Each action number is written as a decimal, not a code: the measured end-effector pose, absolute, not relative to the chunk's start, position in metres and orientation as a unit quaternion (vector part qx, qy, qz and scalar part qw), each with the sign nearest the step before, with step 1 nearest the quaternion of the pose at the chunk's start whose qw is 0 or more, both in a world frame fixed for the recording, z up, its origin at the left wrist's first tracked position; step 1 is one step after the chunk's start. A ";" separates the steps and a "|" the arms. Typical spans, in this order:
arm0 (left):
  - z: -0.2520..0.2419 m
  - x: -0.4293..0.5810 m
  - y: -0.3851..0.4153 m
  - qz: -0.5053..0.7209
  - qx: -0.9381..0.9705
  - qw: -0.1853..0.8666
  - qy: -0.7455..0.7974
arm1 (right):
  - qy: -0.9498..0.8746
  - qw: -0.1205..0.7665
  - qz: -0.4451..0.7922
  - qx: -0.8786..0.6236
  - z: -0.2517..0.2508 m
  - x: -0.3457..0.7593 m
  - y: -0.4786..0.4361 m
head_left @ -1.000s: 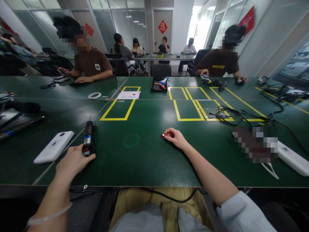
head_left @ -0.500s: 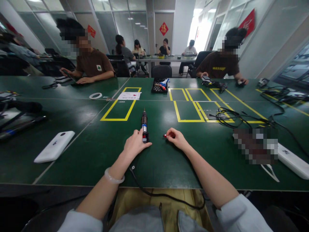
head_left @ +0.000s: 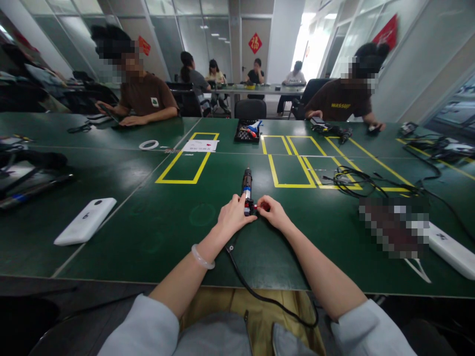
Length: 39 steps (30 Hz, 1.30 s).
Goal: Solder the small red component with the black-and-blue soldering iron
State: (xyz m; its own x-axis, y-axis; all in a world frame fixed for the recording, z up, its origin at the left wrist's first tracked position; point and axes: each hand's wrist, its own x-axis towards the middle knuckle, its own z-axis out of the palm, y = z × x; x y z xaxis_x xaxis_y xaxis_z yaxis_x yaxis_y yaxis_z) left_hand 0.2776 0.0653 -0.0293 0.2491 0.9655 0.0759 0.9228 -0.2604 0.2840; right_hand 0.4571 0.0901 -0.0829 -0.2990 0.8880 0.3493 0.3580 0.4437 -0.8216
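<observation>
A slim electric screwdriver [head_left: 247,183], black with silver and blue bands, lies with its pointed tip away from me. My left hand [head_left: 233,217] is closed round its rear part, thumb on the near end. Just right of it, my right hand [head_left: 273,212] pinches a small red piece [head_left: 256,207] against or very close to the screwdriver's rear side; whether they touch I cannot tell. The fingers hide most of the piece. A black cable [head_left: 243,279] runs from near my left hand over the table edge onto my lap.
On the green table [head_left: 148,237] lie a white power bank [head_left: 86,221] at left, another white device [head_left: 451,249] at right, tangled black cables [head_left: 347,180], a black tray [head_left: 247,132] with tools, and a tape roll [head_left: 149,145]. Two people sit across.
My left hand has carried the screwdriver to the right, up to my right hand and the red piece. The right hand has stayed nearly in place.
</observation>
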 end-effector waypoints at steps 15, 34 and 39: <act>-0.032 0.293 0.072 0.132 0.767 0.053 0.626 | -0.700 0.423 0.360 -0.450 -0.072 0.456 0.084; -0.016 0.148 0.038 0.005 0.699 -0.002 0.715 | -0.689 0.402 0.415 -0.437 -0.081 0.460 0.085; -0.021 0.052 0.025 0.010 0.627 0.027 0.779 | -0.697 0.392 0.409 -0.439 -0.078 0.458 0.083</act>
State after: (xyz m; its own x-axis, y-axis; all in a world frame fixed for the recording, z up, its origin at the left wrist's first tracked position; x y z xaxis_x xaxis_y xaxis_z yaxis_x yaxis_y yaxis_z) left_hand 0.0517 0.0253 -0.0213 -0.2127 0.9767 -0.0299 0.9756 0.2140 0.0494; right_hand 0.4576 0.0829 -0.0777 -0.3075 0.9328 0.1881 0.2908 0.2803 -0.9148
